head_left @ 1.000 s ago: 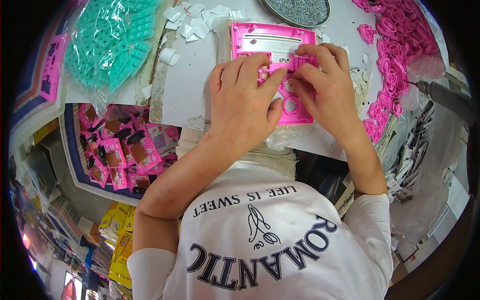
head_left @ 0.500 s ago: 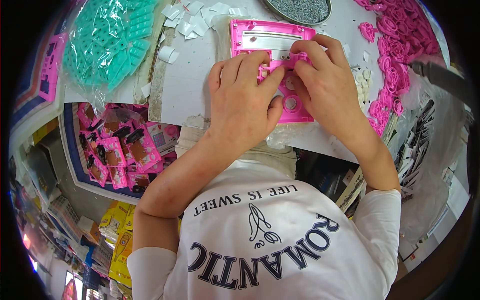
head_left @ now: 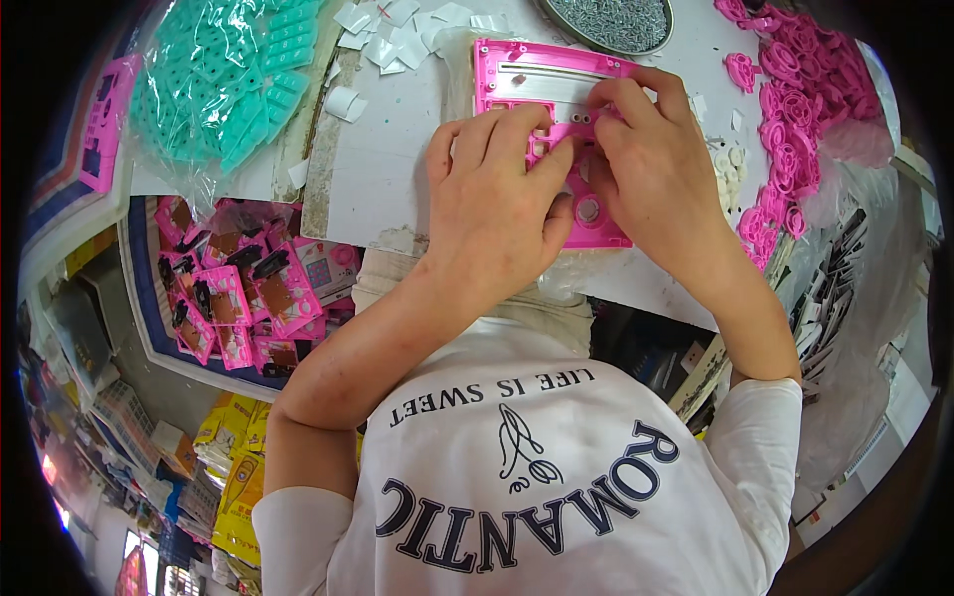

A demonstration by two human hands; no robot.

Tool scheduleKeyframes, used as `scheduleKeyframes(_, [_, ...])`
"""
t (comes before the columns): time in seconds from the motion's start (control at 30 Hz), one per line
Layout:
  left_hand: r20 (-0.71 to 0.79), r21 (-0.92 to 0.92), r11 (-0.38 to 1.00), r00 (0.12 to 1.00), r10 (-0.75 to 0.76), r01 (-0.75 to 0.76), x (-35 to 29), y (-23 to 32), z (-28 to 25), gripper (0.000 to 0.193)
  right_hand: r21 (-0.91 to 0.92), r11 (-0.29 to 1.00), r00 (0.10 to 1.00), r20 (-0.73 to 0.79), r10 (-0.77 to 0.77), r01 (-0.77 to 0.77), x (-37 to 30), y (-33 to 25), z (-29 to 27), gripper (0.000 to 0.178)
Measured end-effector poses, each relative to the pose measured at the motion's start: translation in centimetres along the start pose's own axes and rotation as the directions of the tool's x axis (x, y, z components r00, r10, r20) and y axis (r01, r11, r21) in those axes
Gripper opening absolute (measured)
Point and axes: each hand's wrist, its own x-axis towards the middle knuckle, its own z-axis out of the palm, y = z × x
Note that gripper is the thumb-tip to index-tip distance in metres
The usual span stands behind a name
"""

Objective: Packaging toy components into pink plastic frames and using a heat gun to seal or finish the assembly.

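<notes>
On the white worktable lies a pink plastic casing (head_left: 606, 238), open side up. It has a long silvery strip near its far edge, small square openings and a ring-shaped recess. My left hand (head_left: 497, 194) lies over its left part, with bent fingers gripping it around the square openings and the thumb folded in. Over the right part, my right hand (head_left: 656, 164) has curled fingers and a thumb pointing down into the casing. What those right fingertips pinch, if anything, is hidden behind the hand. Two small white studs (head_left: 580, 117) show between the hands.
A round metal dish (head_left: 611, 22) of screws stands beyond the casing. Pink ring-shaped parts (head_left: 795, 109) and small white pieces (head_left: 730, 164) lie at right. A clear bag of teal parts (head_left: 224, 89) and paper scraps (head_left: 397, 45) are left; pink assemblies (head_left: 234, 298) fill a lower container.
The view has shifted slightly, so the tabletop items appear farther right. My right hand has moved a little left over the casing, now covering a white round piece seen before.
</notes>
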Motion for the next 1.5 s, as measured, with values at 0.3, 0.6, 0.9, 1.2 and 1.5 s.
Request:
scheduleKeyframes(0.3, [-0.054, -0.033, 0.999, 0.998, 0.017, -0.019, -0.3, -0.2, 0.3, 0.04, 0.035, 0.999, 0.998, -0.055, -0.035, 0.036, -0.1, 0.5, 0.3, 0.025])
scheduleKeyframes(0.6, [0.116, 0.042, 0.969, 0.965, 0.236, -0.242, 0.1, -0.6, -0.8, 0.031, 0.083, 0.996, 0.997, -0.071, -0.02, 0.026, -0.2, 1.0, 0.3, 0.019])
scheduleKeyframes(0.9, [0.223, 0.199, 0.913, 0.923, 0.312, -0.357, 0.8, 0.3, -1.1, 0.037, 0.387, 0.922, 0.984, -0.155, 0.089, -0.022, -1.9, 3.3, -2.8, 0.02])
scheduleKeyframes(1.2, [0.37, 0.223, 0.861, 0.857, 0.36, -0.458, 1.6, 0.8, -2.0, 0.041, 0.656, 0.718, 0.836, -0.242, 0.492, -0.232, -11.2, 3.4, -3.4, 0.019])
scheduleKeyframes(1.5, [0.528, 0.272, 0.803, 0.78, 0.336, -0.53, 3.0, 1.7, -3.2, 0.047, 0.645, 0.728, 0.834, -0.252, 0.49, -0.233, -12.8, 3.5, -3.6, 0.019])
